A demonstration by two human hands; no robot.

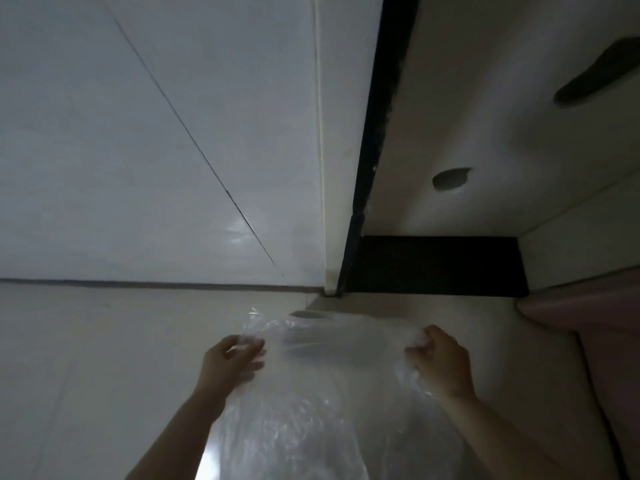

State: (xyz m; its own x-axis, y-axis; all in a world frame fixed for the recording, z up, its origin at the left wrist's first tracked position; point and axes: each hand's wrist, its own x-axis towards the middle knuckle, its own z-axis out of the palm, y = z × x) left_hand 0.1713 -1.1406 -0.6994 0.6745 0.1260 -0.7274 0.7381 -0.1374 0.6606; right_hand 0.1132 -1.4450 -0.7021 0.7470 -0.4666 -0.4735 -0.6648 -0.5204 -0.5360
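Note:
A large clear plastic bag [322, 403] hangs spread between my two hands in the lower middle of the head view. My left hand [230, 362] grips the bag's upper left edge with curled fingers. My right hand [440, 362] grips the crumpled upper right edge. The thin film is wrinkled and glossy, and the pale floor shows through it. Both forearms reach up from the bottom of the view.
A pale tiled floor [104, 358] meets a white tiled wall [138, 150] ahead. A dark vertical strip [377, 133] and a black opening [436, 265] lie to the right, beside a white panel [502, 116]. A pinkish curved object [595, 323] sits at the right edge.

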